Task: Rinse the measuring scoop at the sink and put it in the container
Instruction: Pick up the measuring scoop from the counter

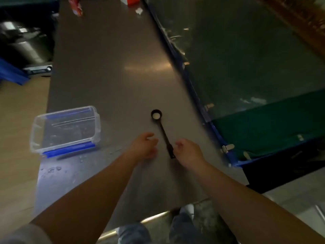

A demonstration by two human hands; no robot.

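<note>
A black measuring scoop [162, 131] lies flat on the steel counter [112, 71], its round bowl holding something white and pointing away from me. My right hand [189, 153] hovers at the handle's near end with fingers loosely curled, touching or almost touching it; I cannot tell which. Just left of the handle is my left hand [145, 146], fingers apart and empty. A clear plastic container [66, 129] with blue clips stands open at the counter's left edge.
Water drops lie on the counter below the container. A large tank with a blue frame [198, 101] and dark water runs along the right. Red packages [76, 6] sit at the far end. Dark metal pots [22, 41] stand at far left.
</note>
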